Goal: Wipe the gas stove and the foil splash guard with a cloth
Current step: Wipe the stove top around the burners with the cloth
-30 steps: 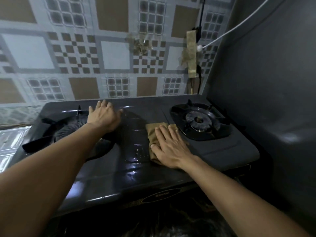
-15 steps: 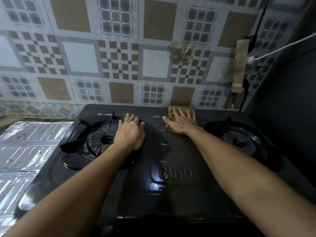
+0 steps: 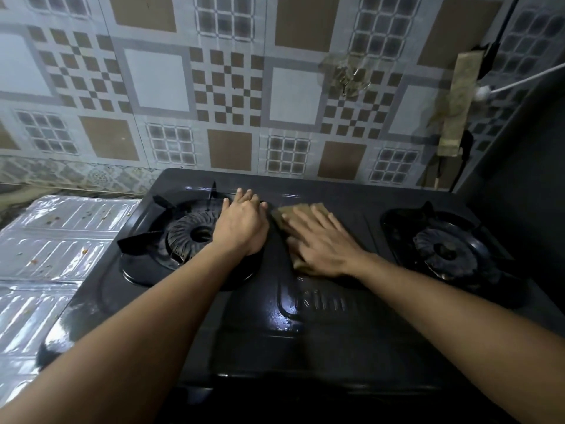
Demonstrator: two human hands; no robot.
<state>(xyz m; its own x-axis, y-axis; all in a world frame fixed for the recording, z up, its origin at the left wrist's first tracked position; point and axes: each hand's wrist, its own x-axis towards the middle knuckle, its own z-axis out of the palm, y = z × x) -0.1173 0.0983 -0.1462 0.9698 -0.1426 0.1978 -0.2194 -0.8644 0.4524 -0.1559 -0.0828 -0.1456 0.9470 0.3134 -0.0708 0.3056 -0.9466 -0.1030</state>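
So, looked down at a black gas stove (image 3: 305, 347) with a shiny wet top. Saw a brown cloth (image 3: 284, 214) lying flat on the stove, in the middle strip between the two burners, closer to the 12 o'clock edge. Saw the right hand (image 3: 321, 243) pressed flat on top of that cloth, palm down, fingers straight and a bit spread, pointing to about 11 o'clock, a little blurry. Could see only the cloth's far end and near corner poking out from under it. Found the left hand (image 3: 241, 224) just beside the cloth at 9 o'clock, palm down, fingers straight and close together, resting on the stove at the edge of the left burner (image 3: 189, 234), holding nothing. Spotted the right burner (image 3: 446, 249) at 3 o'clock, well apart from both hands. Noticed the foil splash guard (image 3: 55, 240) lying flat at 9 o'clock of the stove, silver, with small crumbs and spots on it. Saw a checked tile wall (image 3: 153, 81) at 12 o'clock, with a strip of brown tape (image 3: 458, 102) and a white cord (image 3: 526, 78) near 2 o'clock.
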